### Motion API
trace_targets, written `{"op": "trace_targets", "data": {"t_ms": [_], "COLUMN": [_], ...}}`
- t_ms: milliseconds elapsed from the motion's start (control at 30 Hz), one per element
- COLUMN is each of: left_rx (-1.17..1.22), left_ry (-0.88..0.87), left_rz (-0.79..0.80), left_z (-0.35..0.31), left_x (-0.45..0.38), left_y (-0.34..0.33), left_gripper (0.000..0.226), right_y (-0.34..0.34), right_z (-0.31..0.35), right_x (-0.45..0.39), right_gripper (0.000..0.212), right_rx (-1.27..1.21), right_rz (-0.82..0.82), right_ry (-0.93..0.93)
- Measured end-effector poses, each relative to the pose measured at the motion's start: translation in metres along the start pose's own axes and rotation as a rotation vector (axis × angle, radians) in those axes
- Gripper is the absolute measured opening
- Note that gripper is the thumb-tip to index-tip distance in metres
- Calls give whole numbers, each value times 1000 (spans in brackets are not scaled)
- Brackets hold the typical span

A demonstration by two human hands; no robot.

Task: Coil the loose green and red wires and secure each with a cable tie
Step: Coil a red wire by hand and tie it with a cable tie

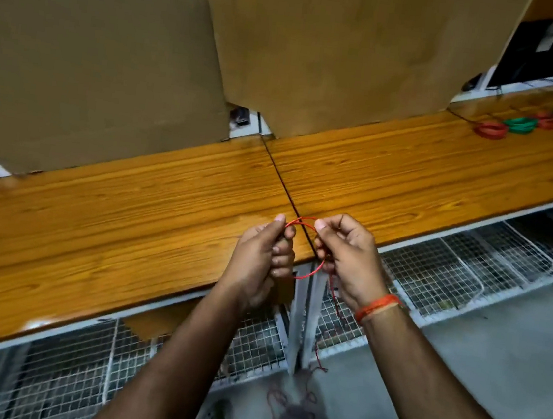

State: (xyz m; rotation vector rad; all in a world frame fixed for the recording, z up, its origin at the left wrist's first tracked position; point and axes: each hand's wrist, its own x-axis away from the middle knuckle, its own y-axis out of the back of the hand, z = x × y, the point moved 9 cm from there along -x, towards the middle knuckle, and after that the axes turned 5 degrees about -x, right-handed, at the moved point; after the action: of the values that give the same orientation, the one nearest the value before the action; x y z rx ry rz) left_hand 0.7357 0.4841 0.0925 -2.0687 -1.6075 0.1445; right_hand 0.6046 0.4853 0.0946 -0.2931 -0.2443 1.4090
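Observation:
A thin red wire (pixel 302 220) forms a small loop between my two hands, just above the front edge of the wooden table (pixel 129 220). My left hand (pixel 262 259) pinches the loop's left side between thumb and fingers. My right hand (pixel 345 255) pinches its right side. The wire's loose tail (pixel 332 295) hangs down from my right hand toward the floor, where more of it lies in curls (pixel 295 397). Finished red coils (pixel 491 129) and green coils (pixel 521 124) lie on the table at the far right.
Large brown cardboard sheets (pixel 113 53) stand along the back of the table. Wire-mesh shelves (pixel 433 272) run under the tabletop. A dark seam (pixel 282 179) splits the tabletop. Dark equipment (pixel 544 50) sits at the far right back.

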Motion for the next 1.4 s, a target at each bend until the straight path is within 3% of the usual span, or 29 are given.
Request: {"op": "trace_targets", "data": {"t_ms": [167, 400, 600, 800, 1000, 1100, 1200, 1300, 1400], "left_rx": [50, -31, -159, 86, 436, 600, 745, 651, 285], "left_ry": [-34, -140, -140, -60, -97, -181, -254, -282, -280], "left_rz": [94, -28, 140, 224, 90, 40, -38, -107, -186], "left_z": [-19, -48, -64, -70, -101, -121, -130, -129, -120], "left_x": [10, 8, 17, 10, -1, -1, -3, -5, -8], "left_y": [-5, 19, 9, 19, 64, 97, 130, 141, 134], "left_gripper": [28, 31, 27, 23, 32, 23, 31, 30, 31], "right_y": [-19, -51, -63, -78, -63, -39, -26, -56, -113], "right_z": [5, 27, 36, 31, -10, -26, -28, -17, 7], "right_x": [-9, -16, -29, -32, -36, -35, -34, -23, -5], "right_gripper": [16, 9, 8, 12, 7, 9, 11, 15, 9], "right_rx": [-10, 192, 303, 334, 472, 410, 463, 764, 854], "right_rz": [74, 208, 225, 276, 302, 205, 114, 271, 495], "right_ry": [12, 148, 268, 289, 228, 184, 214, 360, 607]}}
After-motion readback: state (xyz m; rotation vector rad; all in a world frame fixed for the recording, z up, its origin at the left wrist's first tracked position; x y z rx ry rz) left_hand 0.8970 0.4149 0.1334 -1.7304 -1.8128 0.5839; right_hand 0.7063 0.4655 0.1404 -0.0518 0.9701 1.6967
